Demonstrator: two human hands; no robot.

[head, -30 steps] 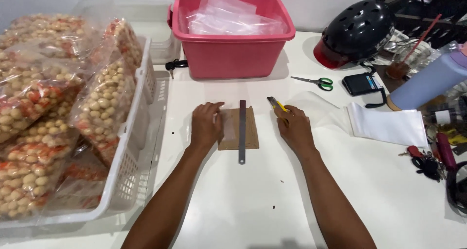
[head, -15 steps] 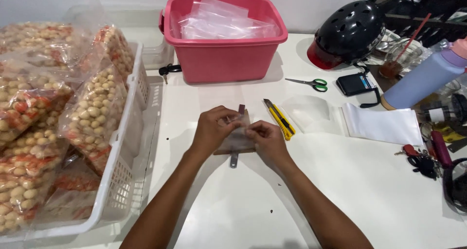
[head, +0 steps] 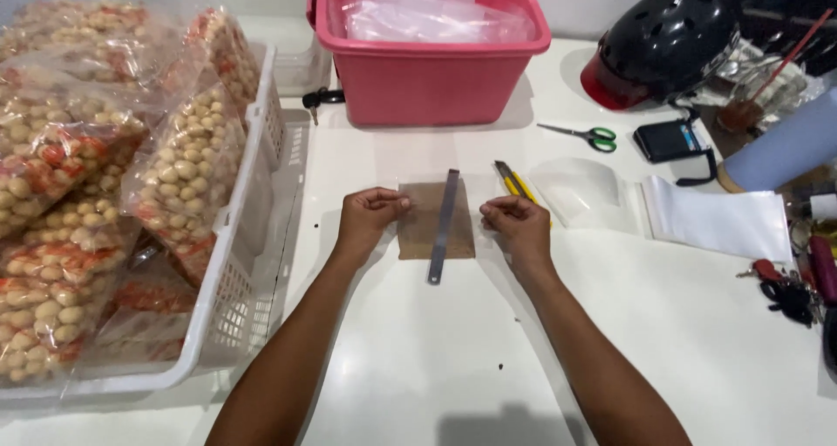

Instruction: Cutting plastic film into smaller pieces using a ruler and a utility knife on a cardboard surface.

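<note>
Table (head: 418, 367), white and wide, fills the view from a head-worn camera looking down at a person's two bare arms. On its left edge sits a white slatted basket (head: 235, 289) piled with clear bags of pale round snacks (head: 78, 193). At the far side stands a pink plastic tub (head: 432, 62) holding a stack of clear plastic bags (head: 436, 14). To the far right lies a black helmet (head: 676, 40) with a red rim, and below it a sheet of clear plastic (head: 715, 219).

In the middle of the table lies a small brown square of board (head: 420, 237), with a thin grey metal ruler (head: 443, 226) laid across it, running away from the viewer. The left hand (head: 366, 219) rests at the board's left edge, fingers curled and pinched together; whether it grips the board I cannot tell. The right hand (head: 516, 224) sits just right of the board, fingers likewise pinched, and what it holds cannot be made out.

Just beyond the right hand lies a yellow utility knife (head: 510, 177). Farther right are green-handled scissors (head: 580, 134), a small black device (head: 667, 141) and a bunch of keys (head: 785, 289).
</note>
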